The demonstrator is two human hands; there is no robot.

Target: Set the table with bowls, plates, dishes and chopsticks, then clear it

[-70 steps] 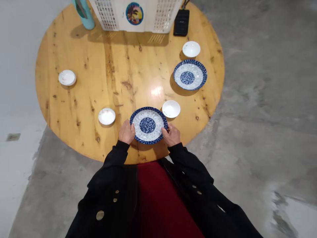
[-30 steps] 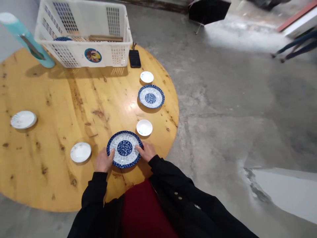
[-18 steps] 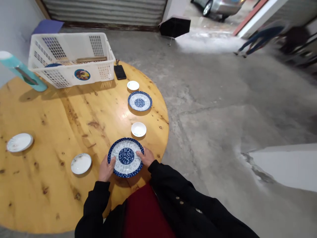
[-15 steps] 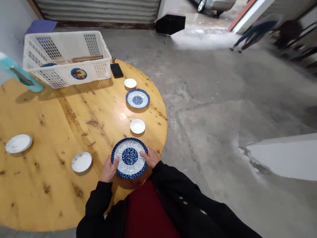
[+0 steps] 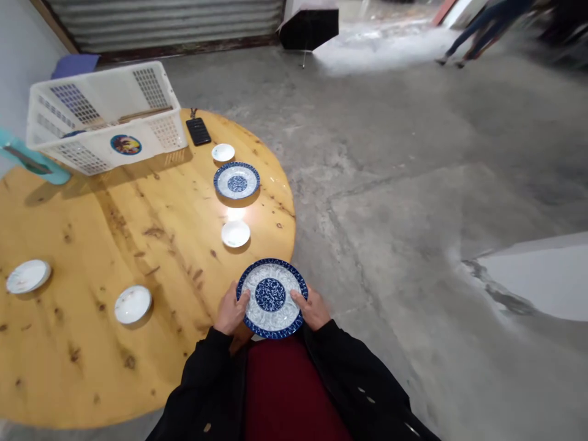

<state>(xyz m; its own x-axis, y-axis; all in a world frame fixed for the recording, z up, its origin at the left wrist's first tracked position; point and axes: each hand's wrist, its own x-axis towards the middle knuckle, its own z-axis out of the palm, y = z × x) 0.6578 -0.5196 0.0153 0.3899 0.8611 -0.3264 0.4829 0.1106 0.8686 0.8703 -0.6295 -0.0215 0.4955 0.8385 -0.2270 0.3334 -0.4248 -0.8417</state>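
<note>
A round plate (image 5: 270,295) with a dark blue patterned rim and centre is held up in front of me, partly past the table's edge. My left hand (image 5: 232,307) grips its left side, thumb on top, and my right hand (image 5: 313,308) grips its right side the same way. The fingers beneath the plate are hidden. Just beyond it, a small white bowl (image 5: 236,233) stands on the wooden table (image 5: 184,208). Farther back are a second blue-rimmed plate (image 5: 236,181) and another small white bowl (image 5: 223,152).
Two small white dishes, one nearer (image 5: 133,304) and one at far left (image 5: 28,276), lie on the table. Toward the back stand a white plastic basket (image 5: 156,133), a black phone (image 5: 198,131) and a teal object (image 5: 55,174). An umbrella (image 5: 309,30) and a person's legs (image 5: 487,30) are beyond.
The held plate and both my hands have shifted right, from over the table to its edge. The camera view has turned slightly right. The bowls and the other plate stay on the table.
</note>
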